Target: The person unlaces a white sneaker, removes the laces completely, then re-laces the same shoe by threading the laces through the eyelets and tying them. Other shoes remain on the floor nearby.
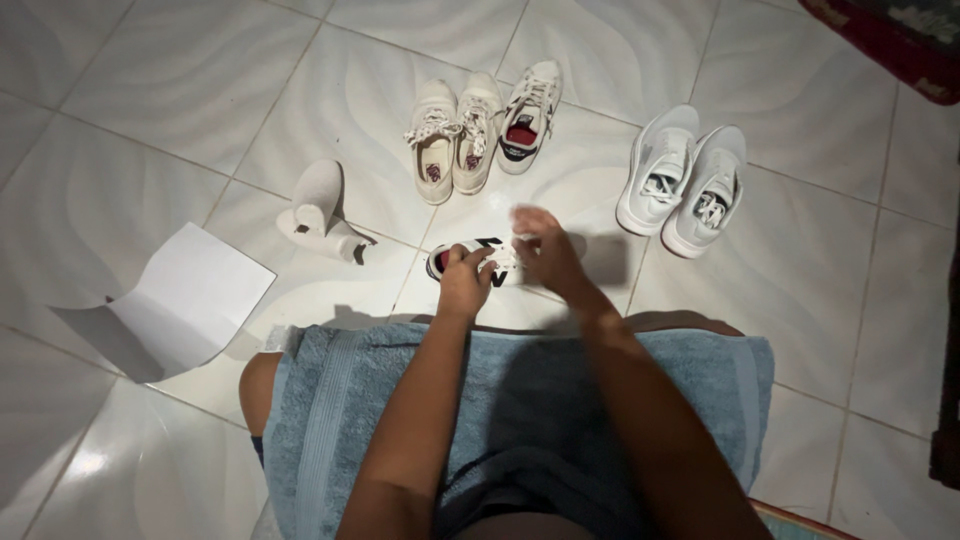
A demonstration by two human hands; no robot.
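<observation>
A white sneaker with black trim point(487, 246) lies on its side on the tiled floor just beyond my knees. My left hand point(464, 283) grips its heel end. My right hand point(545, 252) is on the lace area of the same shoe, fingers curled and slightly blurred. Its matching white sneaker with a red insole point(528, 118) stands farther away. A blue towel point(520, 400) covers my lap beneath both forearms.
A cream pair of sneakers point(452, 142) stands beside the red-insole shoe. A white pair point(683, 180) sits at the right. A white tipped-over shoe point(320, 212) lies left, near a folded sheet of white paper point(185, 295). A dark red rug point(905, 40) edges the top right.
</observation>
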